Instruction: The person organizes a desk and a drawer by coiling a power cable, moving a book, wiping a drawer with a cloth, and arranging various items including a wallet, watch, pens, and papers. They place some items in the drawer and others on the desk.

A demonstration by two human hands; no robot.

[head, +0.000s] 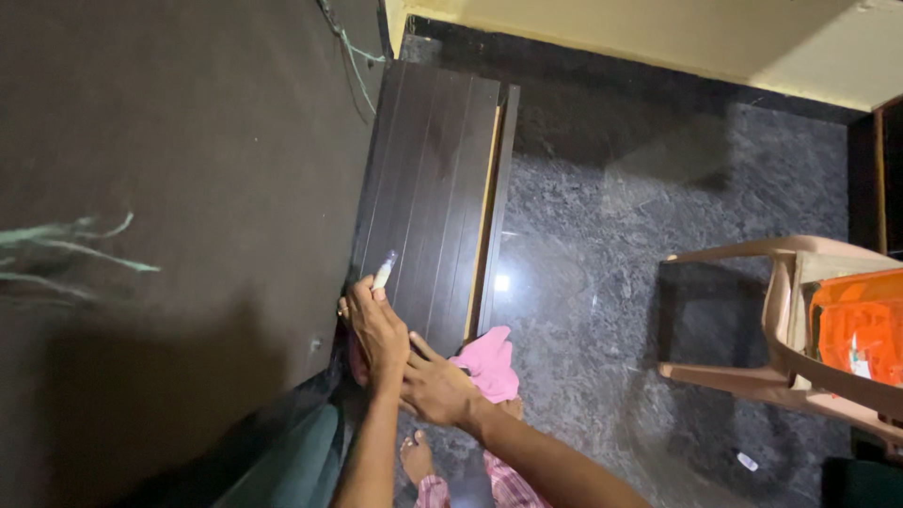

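My left hand (374,329) is closed around a small whitish tube-shaped object with a purple tip (384,270), held against the dark wooden board (433,188) of a bed frame. My right hand (437,388) sits just below and to the right of it, touching the left wrist, fingers partly curled and empty as far as I can see. A pink cloth (489,362) lies right behind the right hand, by the board's lower end. My bare foot (416,457) shows on the floor beneath my arms.
A dark mattress (169,235) with loose pale green threads fills the left side. The dark speckled stone floor (602,282) is glossy. A tan plastic chair (800,329) holding an orange bag (861,325) stands at the right. A yellow wall runs along the top.
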